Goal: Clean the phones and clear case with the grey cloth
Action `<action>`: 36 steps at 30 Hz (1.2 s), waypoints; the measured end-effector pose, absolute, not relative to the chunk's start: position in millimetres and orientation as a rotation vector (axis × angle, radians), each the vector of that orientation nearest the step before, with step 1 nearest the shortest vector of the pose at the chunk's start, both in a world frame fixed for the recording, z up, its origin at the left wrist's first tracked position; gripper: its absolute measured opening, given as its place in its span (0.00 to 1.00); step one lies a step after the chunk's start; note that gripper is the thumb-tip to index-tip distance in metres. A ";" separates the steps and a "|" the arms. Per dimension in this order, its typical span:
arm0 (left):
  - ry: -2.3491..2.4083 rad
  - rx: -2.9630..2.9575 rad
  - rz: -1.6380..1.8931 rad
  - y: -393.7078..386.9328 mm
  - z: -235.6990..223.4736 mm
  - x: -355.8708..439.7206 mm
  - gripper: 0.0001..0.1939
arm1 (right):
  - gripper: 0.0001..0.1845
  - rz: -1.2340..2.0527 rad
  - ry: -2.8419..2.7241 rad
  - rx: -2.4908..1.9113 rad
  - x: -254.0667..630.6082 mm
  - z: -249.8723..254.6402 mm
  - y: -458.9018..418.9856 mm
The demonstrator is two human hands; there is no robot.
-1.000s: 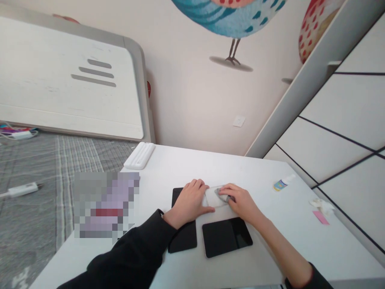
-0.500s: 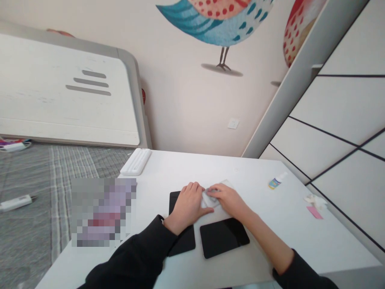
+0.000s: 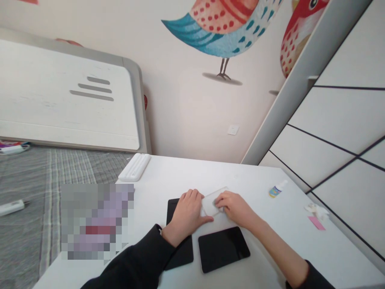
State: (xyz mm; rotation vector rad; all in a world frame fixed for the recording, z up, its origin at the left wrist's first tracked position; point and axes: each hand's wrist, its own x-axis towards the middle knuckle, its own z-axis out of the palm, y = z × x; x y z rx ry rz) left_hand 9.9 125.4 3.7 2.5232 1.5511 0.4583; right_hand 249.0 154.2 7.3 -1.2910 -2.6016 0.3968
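Observation:
A clear rectangular plate [image 3: 210,199] lies on the white table [image 3: 258,224]. My left hand [image 3: 186,214] lies flat with fingers together, pressing on the plate's left edge and resting over a black slab [image 3: 179,251]. My right hand [image 3: 236,208] is closed on a small grey cloth [image 3: 217,204], which it holds against the plate's surface. A black-screened tablet [image 3: 223,248] lies just in front of both hands, touched by neither.
A white oblong case [image 3: 134,166] sits at the table's back left. A small dropper bottle [image 3: 276,189] stands to the right, with white scraps [image 3: 315,208] and a pink slip [image 3: 316,222] near the right edge. A bed with grey plaid cover [image 3: 45,188] lies left.
My right hand has slid the cloth a little back and forth on the clear plate. My left hand has stayed pressed on its left edge. The camera has tilted slightly.

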 end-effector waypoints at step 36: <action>1.596 2.548 0.446 128.1 0.1 12.3 0.33 | 0.13 0.440 -2.396 -1.390 234.7 5.4 165.7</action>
